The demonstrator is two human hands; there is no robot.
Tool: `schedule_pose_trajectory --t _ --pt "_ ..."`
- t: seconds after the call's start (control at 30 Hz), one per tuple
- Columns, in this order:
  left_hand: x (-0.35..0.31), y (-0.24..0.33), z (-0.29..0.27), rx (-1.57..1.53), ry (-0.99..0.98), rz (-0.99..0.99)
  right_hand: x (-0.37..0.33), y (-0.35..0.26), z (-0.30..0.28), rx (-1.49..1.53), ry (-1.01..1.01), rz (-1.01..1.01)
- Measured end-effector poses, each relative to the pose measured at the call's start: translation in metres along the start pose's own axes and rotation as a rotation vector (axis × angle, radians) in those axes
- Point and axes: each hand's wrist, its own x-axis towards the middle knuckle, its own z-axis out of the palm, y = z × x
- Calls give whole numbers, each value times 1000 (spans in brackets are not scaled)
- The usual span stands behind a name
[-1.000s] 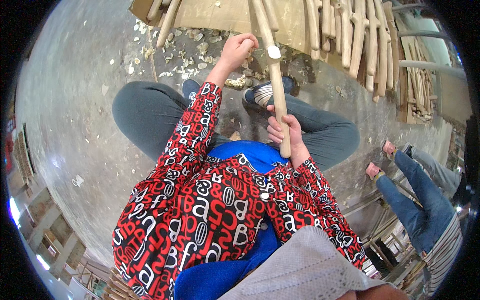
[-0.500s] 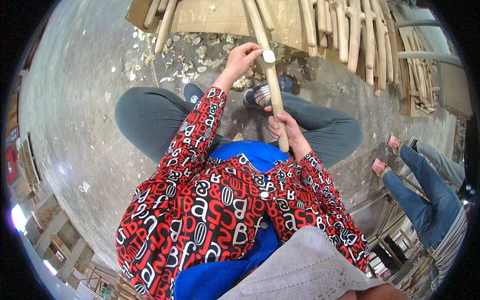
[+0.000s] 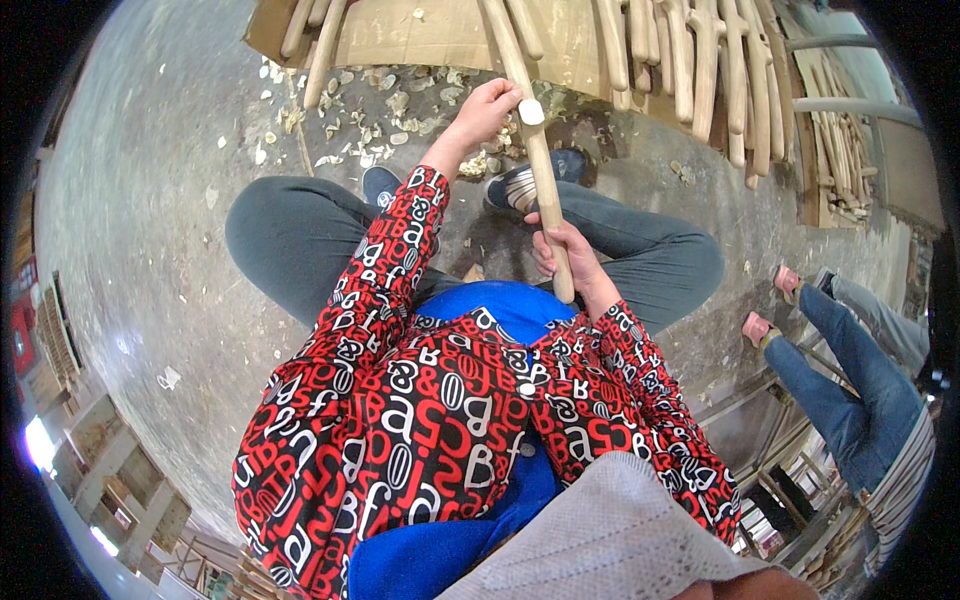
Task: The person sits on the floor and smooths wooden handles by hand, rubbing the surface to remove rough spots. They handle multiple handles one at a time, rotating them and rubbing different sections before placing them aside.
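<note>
Pale wood fills my right hand (image 3: 565, 262), clamped round the near end of a long round wooden stick (image 3: 545, 190); its axis runs away from me, and my left hand (image 3: 487, 108) closes on the far end. Beyond lie wood shavings (image 3: 400, 100) and more wooden sticks (image 3: 690, 60).

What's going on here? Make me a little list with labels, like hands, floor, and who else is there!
Right hand: grips the lower part of a wooden stick
Left hand: at the stick's top end, fingers curled
Floor: grey, with wood chips
Ahead: shaped wooden pieces laid on a board
Other person: blue jeans, pink shoes, at the right
</note>
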Motion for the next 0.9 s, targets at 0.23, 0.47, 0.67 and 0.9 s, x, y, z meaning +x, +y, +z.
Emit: schedule_pose_trajectory --t 0.23,0.47,0.67,0.9 --pt "-8 16 -22 -555 28 -71 1 -2 0 -10 3 22" --pt "-17 15 -38 114 100 152 13 11 -1 -742 398 -130" --pt "-34 -8 -35 208 115 -51 15 9 -3 -832 441 -126" --pt "-49 -12 -10 337 256 8 16 11 -6 -782 428 -134"
